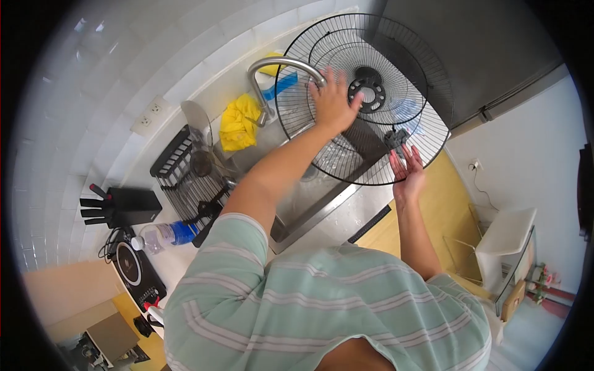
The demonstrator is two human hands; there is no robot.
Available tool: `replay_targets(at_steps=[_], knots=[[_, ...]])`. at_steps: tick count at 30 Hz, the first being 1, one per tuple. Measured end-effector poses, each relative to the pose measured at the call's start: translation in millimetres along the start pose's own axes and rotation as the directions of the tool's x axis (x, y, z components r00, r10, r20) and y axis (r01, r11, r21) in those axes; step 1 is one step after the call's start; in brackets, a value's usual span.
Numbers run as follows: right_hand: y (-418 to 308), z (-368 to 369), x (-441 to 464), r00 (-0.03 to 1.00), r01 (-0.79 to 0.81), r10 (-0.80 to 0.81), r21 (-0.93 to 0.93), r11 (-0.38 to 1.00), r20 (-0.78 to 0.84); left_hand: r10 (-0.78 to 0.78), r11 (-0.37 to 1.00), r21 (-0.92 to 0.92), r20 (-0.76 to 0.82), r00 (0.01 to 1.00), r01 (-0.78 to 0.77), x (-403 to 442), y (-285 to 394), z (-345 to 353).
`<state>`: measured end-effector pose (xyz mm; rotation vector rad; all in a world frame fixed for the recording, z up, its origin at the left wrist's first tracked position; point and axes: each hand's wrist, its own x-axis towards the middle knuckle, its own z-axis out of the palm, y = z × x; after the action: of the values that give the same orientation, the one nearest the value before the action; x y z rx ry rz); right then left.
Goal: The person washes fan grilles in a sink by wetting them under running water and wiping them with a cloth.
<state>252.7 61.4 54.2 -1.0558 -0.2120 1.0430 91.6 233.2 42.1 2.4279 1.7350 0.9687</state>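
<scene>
A round black wire fan guard [294, 102] is tilted over the sink [288, 201], its dark hub ring [368, 93] near the middle. My left hand [335, 102] lies over the wires beside the hub, fingers spread, close to the tip of the curved metal faucet [281, 60]. At the guard's near right rim, my right hand [408, 176] supports it from below with fingers extended. Just above those fingertips is a dark grey piece [396, 138] that I cannot identify. Whether water is running cannot be made out.
A yellow cloth [238, 123] lies left of the faucet. Further left are a dish rack [179, 167], a knife block [133, 207], a water bottle [162, 236] and a cooktop [137, 269]. A dark grey cabinet-like surface [489, 43] rises behind the guard. A white chair [507, 232] stands right.
</scene>
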Motion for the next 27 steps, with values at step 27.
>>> replay_targets(at_steps=[27], knots=[[26,-22,5,0.988,-0.147,0.151,-0.136,0.98,0.019,0.328,0.939,0.044,0.185,0.926,-0.342,3,-10,8]])
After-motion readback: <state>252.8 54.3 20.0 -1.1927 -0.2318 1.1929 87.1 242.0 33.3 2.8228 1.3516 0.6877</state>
